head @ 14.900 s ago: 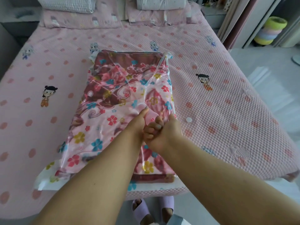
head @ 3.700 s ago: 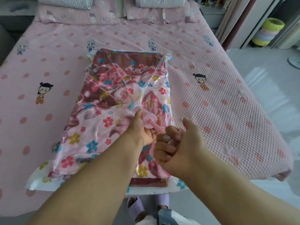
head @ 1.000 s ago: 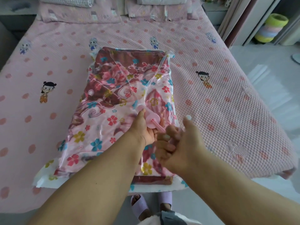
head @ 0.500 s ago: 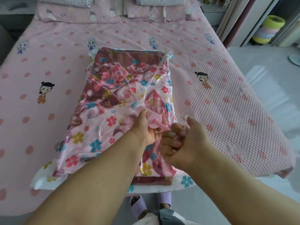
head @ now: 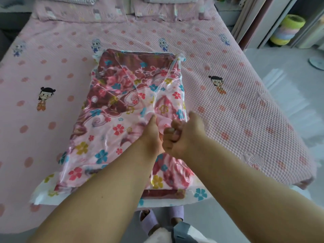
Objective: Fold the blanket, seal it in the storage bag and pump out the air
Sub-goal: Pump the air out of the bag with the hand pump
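Note:
The folded floral blanket lies inside the clear storage bag on the pink bed. A small pink hand pump stands on the bag near its right side. My left hand grips the pump's body against the bag. My right hand is curled round the pump's handle, pushed in close against my left hand. Most of the pump is hidden by my fingers.
The pink bedspread spreads all round the bag, with pillows at the far end. The bed's near edge is just under the bag's white sealed strip. Stacked coloured rings stand on the floor at the far right.
My right hand has pushed the pump handle in toward my left hand; half a second ago it was drawn back with the pink rod showing. The bag and blanket stay in place.

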### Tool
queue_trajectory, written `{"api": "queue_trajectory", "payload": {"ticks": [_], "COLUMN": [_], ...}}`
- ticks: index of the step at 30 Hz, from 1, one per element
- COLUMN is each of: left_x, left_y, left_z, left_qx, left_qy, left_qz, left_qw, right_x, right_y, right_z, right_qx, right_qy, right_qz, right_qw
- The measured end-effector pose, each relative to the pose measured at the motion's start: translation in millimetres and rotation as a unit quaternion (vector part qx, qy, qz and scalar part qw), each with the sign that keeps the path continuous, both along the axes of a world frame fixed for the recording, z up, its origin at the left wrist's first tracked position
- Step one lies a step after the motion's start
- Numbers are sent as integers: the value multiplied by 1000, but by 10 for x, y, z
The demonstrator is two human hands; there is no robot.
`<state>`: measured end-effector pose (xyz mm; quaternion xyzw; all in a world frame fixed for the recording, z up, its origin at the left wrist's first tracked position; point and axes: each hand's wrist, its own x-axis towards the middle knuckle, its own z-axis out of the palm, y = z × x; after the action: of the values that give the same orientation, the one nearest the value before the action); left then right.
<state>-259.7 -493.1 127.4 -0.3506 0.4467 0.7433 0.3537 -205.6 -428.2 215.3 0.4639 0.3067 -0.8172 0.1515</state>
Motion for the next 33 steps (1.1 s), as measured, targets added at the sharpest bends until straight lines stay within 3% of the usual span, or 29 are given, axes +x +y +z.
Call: {"api": "queue_trajectory", "payload": {"ticks": [3,5,10,13,15,18,22,24,27,29,33], "left_x": [5,18,46,33,-12,2,16,10,-33,-32,-16], "left_y": [3,-38,-4,25,-8,-49,-12,6,-27,-41,-65], "left_z": [-41,-28,41,80,34,17,38,41,-27,-36,-23], "left_qx": [16,4,-22,16,14,7,-26,10,19,14,-11], "left_qy": [12,17,9,9,10,9,15,16,17,20,28], "left_qz": [-21,-8,-8,-26,-16,3,5,-20,-19,-4,6], "left_qw": [1000,1000,1000,999,1000,1000,1000,1000,1000,1000,1000], "right_x": [-9,231,330,-64,-22,351,328,54,19,256,439], "right_y": [-5,46,182,-44,-16,62,134,12,-10,30,107], "right_z": [-93,6,45,-70,-81,96,91,-1,-57,57,147], "right_qx": [50,-15,-20,27,76,-8,-28,-5,56,-7,-22], "right_qy": [63,50,15,13,66,51,22,11,64,54,24], "right_qz": [35,33,6,4,39,32,-13,-21,19,18,4], "right_qw": [996,998,1000,1000,994,998,999,1000,996,998,999]}}
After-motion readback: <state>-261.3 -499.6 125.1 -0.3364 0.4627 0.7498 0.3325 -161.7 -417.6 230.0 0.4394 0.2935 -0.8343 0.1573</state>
